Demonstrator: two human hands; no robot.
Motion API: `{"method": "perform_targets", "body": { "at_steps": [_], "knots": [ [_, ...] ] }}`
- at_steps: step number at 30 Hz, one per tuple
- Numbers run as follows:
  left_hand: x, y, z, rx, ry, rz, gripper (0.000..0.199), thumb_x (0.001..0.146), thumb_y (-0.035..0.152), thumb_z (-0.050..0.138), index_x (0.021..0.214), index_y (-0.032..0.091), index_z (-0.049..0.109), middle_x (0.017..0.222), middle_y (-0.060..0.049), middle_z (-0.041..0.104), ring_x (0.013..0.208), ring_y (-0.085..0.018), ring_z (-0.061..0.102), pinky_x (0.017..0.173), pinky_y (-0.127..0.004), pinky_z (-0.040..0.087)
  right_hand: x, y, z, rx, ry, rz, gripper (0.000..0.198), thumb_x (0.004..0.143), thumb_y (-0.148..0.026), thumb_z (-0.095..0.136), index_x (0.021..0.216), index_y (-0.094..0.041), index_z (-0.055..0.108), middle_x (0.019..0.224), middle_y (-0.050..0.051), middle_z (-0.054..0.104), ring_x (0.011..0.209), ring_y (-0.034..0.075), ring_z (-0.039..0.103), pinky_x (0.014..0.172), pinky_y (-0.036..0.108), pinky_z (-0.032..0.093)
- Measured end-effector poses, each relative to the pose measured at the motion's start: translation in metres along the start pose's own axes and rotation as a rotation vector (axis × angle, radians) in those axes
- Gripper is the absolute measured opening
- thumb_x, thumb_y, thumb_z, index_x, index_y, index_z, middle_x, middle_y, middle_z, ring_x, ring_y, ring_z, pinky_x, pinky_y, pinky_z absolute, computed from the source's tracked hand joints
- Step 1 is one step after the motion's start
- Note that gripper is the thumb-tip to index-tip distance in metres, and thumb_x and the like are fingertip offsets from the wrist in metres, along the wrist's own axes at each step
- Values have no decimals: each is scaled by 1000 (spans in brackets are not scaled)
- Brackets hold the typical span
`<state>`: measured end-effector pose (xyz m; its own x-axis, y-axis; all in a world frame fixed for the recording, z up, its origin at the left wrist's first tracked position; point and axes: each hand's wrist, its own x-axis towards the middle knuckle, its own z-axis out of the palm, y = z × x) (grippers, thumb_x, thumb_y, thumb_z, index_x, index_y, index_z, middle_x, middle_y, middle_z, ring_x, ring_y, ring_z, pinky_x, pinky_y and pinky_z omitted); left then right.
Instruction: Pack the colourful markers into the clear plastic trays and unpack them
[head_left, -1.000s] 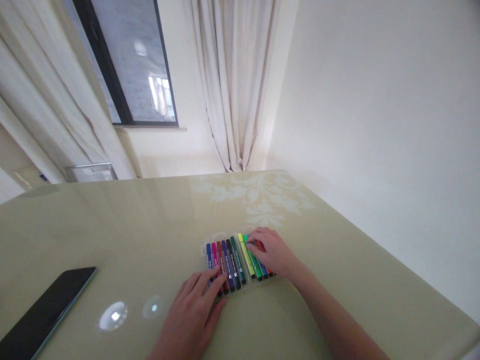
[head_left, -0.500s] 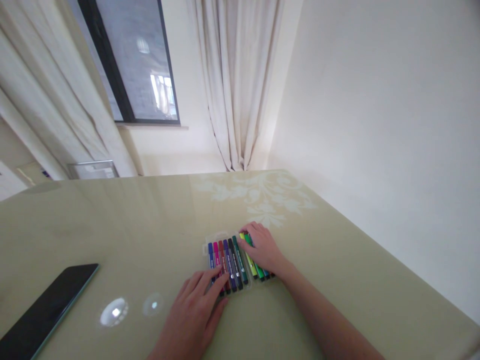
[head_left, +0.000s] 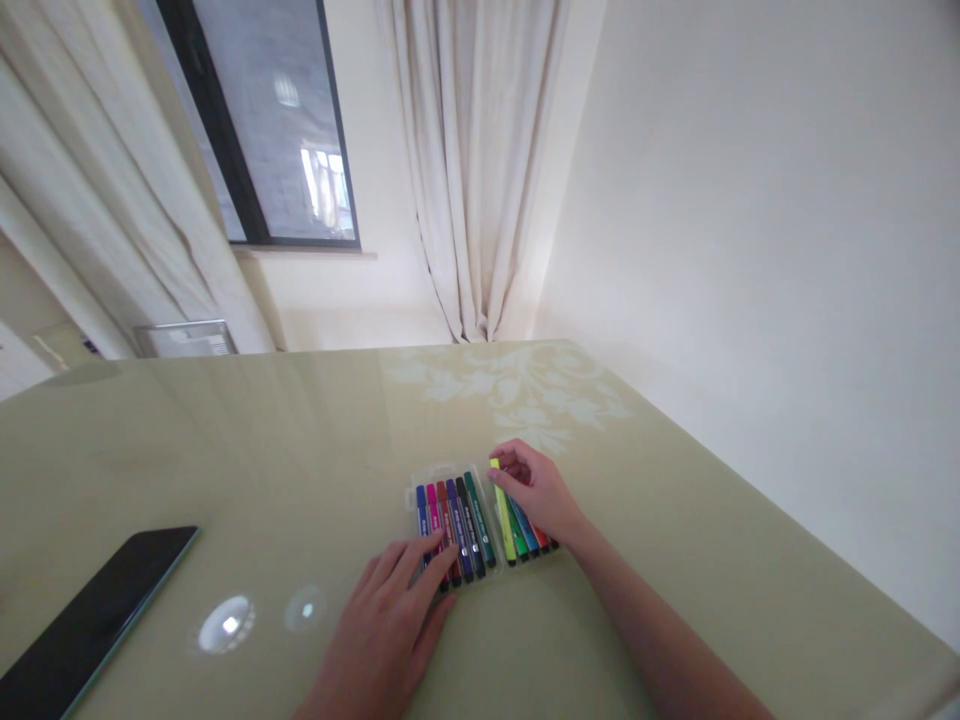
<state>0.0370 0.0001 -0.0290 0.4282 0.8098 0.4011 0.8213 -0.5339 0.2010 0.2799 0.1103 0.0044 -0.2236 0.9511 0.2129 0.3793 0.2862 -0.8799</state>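
A clear plastic case (head_left: 410, 498) lies open on the table, with several coloured markers in a row in each half. My left hand (head_left: 390, 610) rests at the near left of the case, its fingers apart and its fingertips lying on the pink and red-brown markers (head_left: 442, 500). Between the thumb and fingers of my right hand (head_left: 536, 490) is the top end of a yellow marker (head_left: 502, 515), tilted up at its far end. Green, blue and red markers (head_left: 529, 535) lie beside it, partly hidden under that hand.
A dark tablet or phone (head_left: 97, 620) lies on the glossy table (head_left: 262, 450) at the left. A white wall (head_left: 787, 300) runs along the table's right edge. Curtains (head_left: 480, 180) and a window (head_left: 277, 120) are behind the far edge.
My right hand has shifted slightly to the right and pinched the yellow marker, whose far end has risen and moved right. My left hand has stayed in place.
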Motion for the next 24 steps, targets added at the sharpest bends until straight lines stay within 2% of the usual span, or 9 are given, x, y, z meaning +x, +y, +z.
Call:
{"method": "perform_targets", "body": {
  "at_steps": [4, 8, 11, 13, 20, 24],
  "knots": [
    [0, 0, 1, -2, 4, -8, 43, 97, 32, 62, 139, 33, 58, 135, -2, 67, 115, -24, 63, 97, -40, 56, -1, 1, 0, -16, 31, 34, 25, 88, -37, 68, 106, -20, 67, 89, 2, 71, 75, 16, 66, 72, 30, 52],
    [-1, 1, 0, -1, 15, -2, 42, 97, 32, 61, 139, 33, 59, 134, -3, 67, 114, -24, 64, 97, -40, 56, -1, 1, 3, -171, 36, 36, 18, 88, -30, 71, 103, -21, 70, 92, 3, 74, 76, 17, 67, 75, 31, 53],
    [0, 1, -1, -1, 21, 4, 41, 97, 32, 60, 139, 32, 59, 134, -4, 67, 113, -24, 64, 96, -40, 56, -2, -3, 5, -352, -14, -48, 7, 90, -25, 70, 93, -20, 74, 92, 5, 74, 87, 20, 67, 85, 34, 51],
    [0, 1, -1, -2, 20, 2, 41, 97, 32, 60, 138, 33, 59, 135, -3, 67, 114, -24, 64, 96, -40, 56, -3, -6, 4, -429, -46, -82, 9, 91, -23, 68, 93, -21, 76, 96, 6, 75, 95, 22, 67, 91, 36, 50],
    [-2, 0, 1, 1, 3, -6, 42, 97, 32, 61, 140, 33, 58, 136, -3, 66, 115, -25, 63, 98, -41, 56, -12, -15, -13, -530, -208, -98, 21, 88, -25, 73, 108, -26, 80, 122, 7, 73, 117, 27, 61, 108, 45, 42],
    [-2, 0, 0, -5, -7, -5, 43, 97, 32, 61, 140, 33, 57, 136, -2, 66, 116, -24, 63, 98, -41, 56, -16, -17, -25, -559, -275, -63, 22, 86, -30, 77, 107, -30, 81, 128, 7, 70, 121, 30, 60, 108, 49, 42]
  ]
}}
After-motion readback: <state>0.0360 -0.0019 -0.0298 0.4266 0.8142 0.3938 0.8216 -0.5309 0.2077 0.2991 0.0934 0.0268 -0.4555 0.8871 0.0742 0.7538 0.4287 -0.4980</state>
